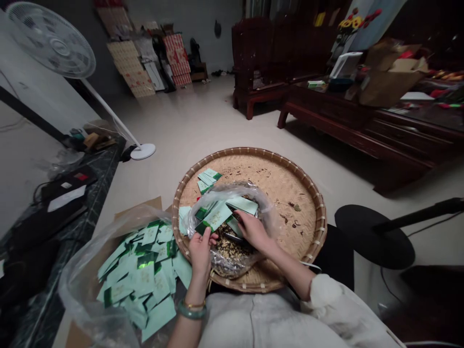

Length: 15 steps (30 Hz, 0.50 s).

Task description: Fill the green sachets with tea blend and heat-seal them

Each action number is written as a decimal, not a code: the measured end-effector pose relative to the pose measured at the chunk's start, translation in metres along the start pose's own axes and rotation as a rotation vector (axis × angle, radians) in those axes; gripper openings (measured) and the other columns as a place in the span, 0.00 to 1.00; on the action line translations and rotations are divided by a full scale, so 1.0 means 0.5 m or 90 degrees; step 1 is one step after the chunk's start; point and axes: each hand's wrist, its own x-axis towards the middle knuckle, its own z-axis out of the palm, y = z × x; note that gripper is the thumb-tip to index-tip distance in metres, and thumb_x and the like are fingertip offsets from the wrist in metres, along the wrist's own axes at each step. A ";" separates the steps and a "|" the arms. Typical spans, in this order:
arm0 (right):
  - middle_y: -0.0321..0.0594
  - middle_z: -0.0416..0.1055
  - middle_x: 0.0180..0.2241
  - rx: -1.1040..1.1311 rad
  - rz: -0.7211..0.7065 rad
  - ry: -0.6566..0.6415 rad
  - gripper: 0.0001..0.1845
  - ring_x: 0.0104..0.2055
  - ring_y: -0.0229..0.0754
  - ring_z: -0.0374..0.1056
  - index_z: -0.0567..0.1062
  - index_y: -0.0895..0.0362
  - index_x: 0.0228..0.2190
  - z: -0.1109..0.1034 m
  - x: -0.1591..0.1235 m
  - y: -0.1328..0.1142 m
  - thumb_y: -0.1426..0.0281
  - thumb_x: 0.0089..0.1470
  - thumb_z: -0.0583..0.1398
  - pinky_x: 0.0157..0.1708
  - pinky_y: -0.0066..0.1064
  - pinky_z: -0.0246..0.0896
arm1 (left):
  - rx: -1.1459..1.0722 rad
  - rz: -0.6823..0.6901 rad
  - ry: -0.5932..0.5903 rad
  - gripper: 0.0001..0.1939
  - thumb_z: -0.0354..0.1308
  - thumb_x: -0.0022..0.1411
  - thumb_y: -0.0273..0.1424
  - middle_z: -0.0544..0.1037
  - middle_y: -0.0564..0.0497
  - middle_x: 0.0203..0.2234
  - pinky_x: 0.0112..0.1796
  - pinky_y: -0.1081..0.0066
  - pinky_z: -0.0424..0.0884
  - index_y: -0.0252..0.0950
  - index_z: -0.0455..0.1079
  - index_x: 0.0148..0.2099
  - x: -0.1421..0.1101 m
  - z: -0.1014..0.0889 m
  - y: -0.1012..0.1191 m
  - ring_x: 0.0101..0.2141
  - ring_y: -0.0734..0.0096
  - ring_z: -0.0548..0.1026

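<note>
Your left hand (200,253) is closed, pinching a flat paper packet (213,217), pale green with glossy dark green foil along one end. A smooth jade bangle (192,310) and a thin gold bracelet (194,304) circle that wrist. Your right hand (253,231) curls down into a crinkled clear plastic bag (263,203) of dry, flaky tea (232,251); glare on the plastic makes it hard to say what those fingers hold, perhaps something metal. The bag lies on a round woven bamboo tray (290,193) with a bound rim, a few packets (208,178) resting on it. To your left, more packets (145,270) heap in a second clear bag (83,290). Farther left runs a dark veined stone bench (97,179); beyond, a white fan (50,41) stands on the smooth floor (203,121), near a carved dark wood settee (259,63).
</note>
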 end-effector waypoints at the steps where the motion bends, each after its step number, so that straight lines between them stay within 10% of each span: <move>1: 0.42 0.74 0.34 0.052 0.009 0.021 0.19 0.35 0.44 0.71 0.69 0.56 0.48 0.001 0.004 -0.001 0.76 0.52 0.57 0.38 0.35 0.66 | -0.027 -0.015 -0.006 0.20 0.71 0.38 0.39 0.75 0.53 0.14 0.19 0.78 0.61 0.34 0.63 0.23 -0.003 0.001 0.004 0.16 0.78 0.69; 6: 0.32 0.69 0.26 0.308 0.222 0.082 0.18 0.20 0.35 0.66 0.65 0.56 0.46 -0.032 0.046 0.010 0.72 0.52 0.58 0.19 0.25 0.61 | -0.089 -0.051 -0.014 0.21 0.73 0.34 0.37 0.74 0.54 0.15 0.19 0.80 0.63 0.33 0.65 0.26 -0.015 0.003 0.020 0.18 0.78 0.71; 15: 0.25 0.66 0.12 0.475 0.379 -0.073 0.10 0.09 0.32 0.60 0.66 0.57 0.31 -0.070 0.081 0.023 0.80 0.46 0.60 0.07 0.18 0.53 | -0.090 -0.076 -0.059 0.21 0.73 0.37 0.36 0.73 0.56 0.16 0.21 0.80 0.65 0.33 0.64 0.26 -0.025 -0.001 0.021 0.19 0.77 0.72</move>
